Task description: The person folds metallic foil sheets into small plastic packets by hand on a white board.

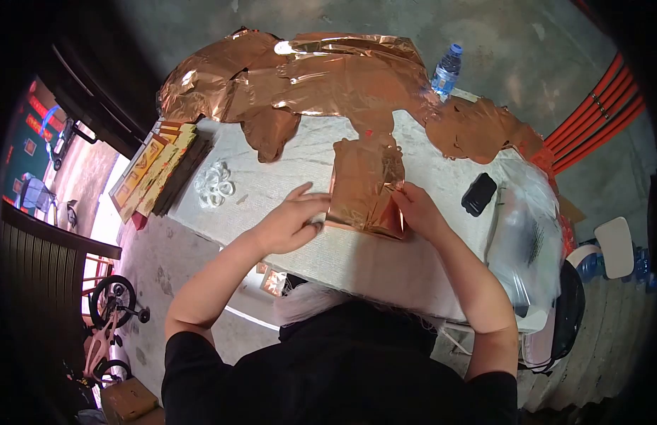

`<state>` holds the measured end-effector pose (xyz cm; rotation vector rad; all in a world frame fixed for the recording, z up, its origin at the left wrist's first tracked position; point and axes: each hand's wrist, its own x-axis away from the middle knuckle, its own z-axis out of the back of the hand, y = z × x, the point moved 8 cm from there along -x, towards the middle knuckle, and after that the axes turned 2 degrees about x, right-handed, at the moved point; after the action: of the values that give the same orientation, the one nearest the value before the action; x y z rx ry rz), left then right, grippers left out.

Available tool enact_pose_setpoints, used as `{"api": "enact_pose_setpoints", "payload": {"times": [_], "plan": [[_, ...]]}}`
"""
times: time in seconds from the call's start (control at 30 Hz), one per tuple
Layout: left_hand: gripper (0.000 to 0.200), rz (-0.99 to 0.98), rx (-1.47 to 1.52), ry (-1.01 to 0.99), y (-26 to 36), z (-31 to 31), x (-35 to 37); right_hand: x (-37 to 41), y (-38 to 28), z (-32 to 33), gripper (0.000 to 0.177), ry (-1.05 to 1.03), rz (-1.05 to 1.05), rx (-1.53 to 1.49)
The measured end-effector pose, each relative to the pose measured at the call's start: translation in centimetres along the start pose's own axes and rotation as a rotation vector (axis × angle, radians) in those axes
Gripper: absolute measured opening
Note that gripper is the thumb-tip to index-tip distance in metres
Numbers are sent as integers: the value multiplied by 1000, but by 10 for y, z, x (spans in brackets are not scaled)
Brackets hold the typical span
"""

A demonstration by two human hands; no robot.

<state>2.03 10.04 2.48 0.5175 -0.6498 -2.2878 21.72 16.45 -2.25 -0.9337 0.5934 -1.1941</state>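
A piece of shiny copper-coloured foil (364,177) lies in front of me on the white-covered table (272,180), its lower edge near the table's front. My left hand (293,221) rests at the foil's left edge, fingers apart, holding nothing. At the foil's lower right, my right hand (419,211) pinches its edge between thumb and fingers. Beyond it, a large crumpled copper foil sheet (321,81) spreads across the far side of the table. More foil (473,127) lies at the right.
Stacked patterned cards (155,166) and white rings (215,184) are at the left. To the right are a black object (478,195) and clear plastic bags (523,241). A water bottle (446,71) stands at the far edge. Orange-red bars (597,110) are farther right.
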Motion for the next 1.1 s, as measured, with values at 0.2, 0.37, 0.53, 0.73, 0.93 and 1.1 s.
{"api": "enact_pose_setpoints", "payload": {"times": [0.2,0.37,0.53,0.73,0.93,1.1], "plan": [[49,326,538,161,-13,-12,-2,4,5,-8,19,-112,-207,-153],[50,234,335,371,-12,-10,0,5,-8,13,21,130,37,-67],[52,332,354,317,-11,-12,0,32,-43,31,29,256,185,137],[53,458,376,287,-9,-9,0,57,-82,-22,52,77,685,671],[56,385,304,308,-7,-7,-3,44,-56,-43,61,-64,632,783],[50,387,388,275,-11,-1,-3,42,-52,-43,64,-81,614,791]]}}
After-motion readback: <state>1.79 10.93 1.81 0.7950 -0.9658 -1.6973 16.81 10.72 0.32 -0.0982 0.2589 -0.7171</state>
